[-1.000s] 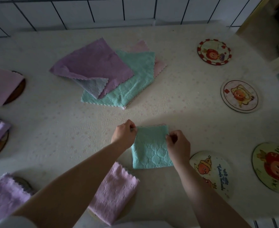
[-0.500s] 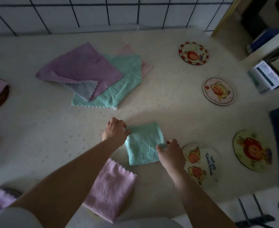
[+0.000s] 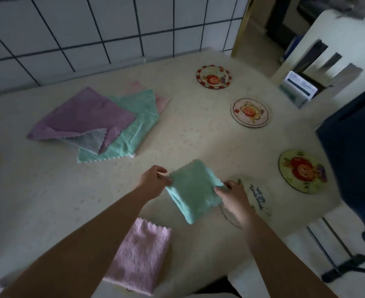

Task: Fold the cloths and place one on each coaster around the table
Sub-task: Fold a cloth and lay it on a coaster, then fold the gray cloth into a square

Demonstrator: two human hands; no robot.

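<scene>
Together we hold the folded green cloth [image 3: 193, 190] just above the table [image 3: 48, 190]; our left hand [image 3: 153, 181] pinches its left corner, our right hand [image 3: 231, 196] is clamped on its right edge; the cloth sags between them, partly over the nearest coaster [image 3: 259, 201]; three bare coasters [image 3: 213, 76] line the right side; a folded pink cloth [image 3: 140, 254] lies near our left forearm; the unfolded pile [image 3: 104, 121], purple over green over pink, rests farther back, well apart.

Left hand [image 3: 153, 182], right hand [image 3: 231, 195]: pinching, forearms extended.
</scene>
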